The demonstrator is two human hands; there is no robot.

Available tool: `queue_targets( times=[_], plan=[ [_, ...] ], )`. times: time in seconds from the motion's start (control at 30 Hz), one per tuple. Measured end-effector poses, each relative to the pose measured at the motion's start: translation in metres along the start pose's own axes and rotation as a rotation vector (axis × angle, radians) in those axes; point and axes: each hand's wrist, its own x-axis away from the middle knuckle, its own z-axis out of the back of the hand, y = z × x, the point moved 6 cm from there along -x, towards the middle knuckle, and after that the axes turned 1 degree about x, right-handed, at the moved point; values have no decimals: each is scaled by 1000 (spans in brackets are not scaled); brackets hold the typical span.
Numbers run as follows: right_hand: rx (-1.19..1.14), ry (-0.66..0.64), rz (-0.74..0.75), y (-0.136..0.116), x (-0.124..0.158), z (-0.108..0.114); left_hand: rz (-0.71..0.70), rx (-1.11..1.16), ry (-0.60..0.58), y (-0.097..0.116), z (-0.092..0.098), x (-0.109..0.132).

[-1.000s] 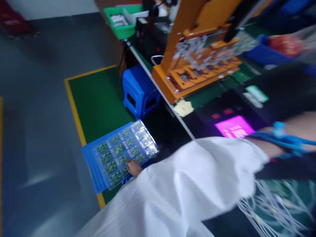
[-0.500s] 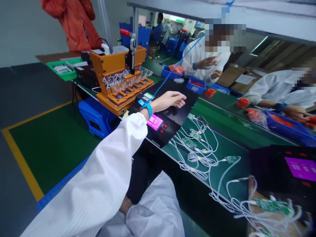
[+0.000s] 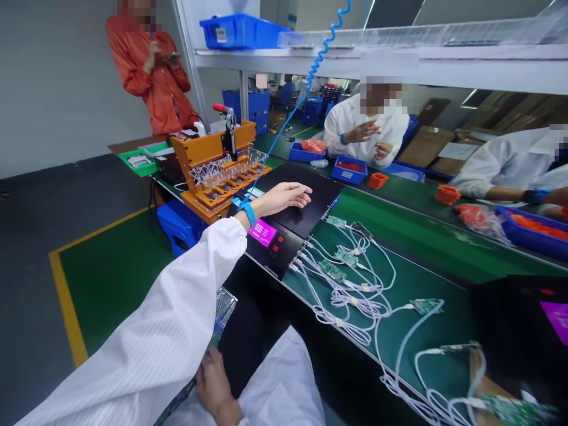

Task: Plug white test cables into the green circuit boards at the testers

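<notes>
Tray [image 3: 225,306], partly hidden by the white sleeve [image 3: 146,331], lies near left, off the surface [image 3: 428,334]; the right hand [image 3: 215,381] is at it, its grip impossible to tell. Farther right, the left hand [image 3: 286,198] is over a black box [image 3: 302,222], fingers extended, grip unclosed. Rightward, green circuit boards [image 3: 332,270] with white cables [image 3: 344,294] lie on the surface.

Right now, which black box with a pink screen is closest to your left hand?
The black box under the left hand, between the orange machine and the white cables. The other black box is farther off, at the picture's right edge.
</notes>
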Motion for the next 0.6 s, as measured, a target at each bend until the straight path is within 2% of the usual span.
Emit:
queue_targets(
  times=[0.07,0.17,0.27,0.33,0.6],
  plan=[
    [-28,-7,-27,18,-3,1,1,1,-11,0,-1,0],
    [-11,58,-269,64,-7,12,-1,5,-30,1,-3,-1],
    [-86,54,-476,99,-5,10,-8,5,-41,1,-3,-2],
    [-148,39,-534,108,-3,2,-14,0,-45,1,-2,-3],
    [-177,67,-514,115,-8,-22,-59,-58,-97,-1,-2,-1]
  ],
)
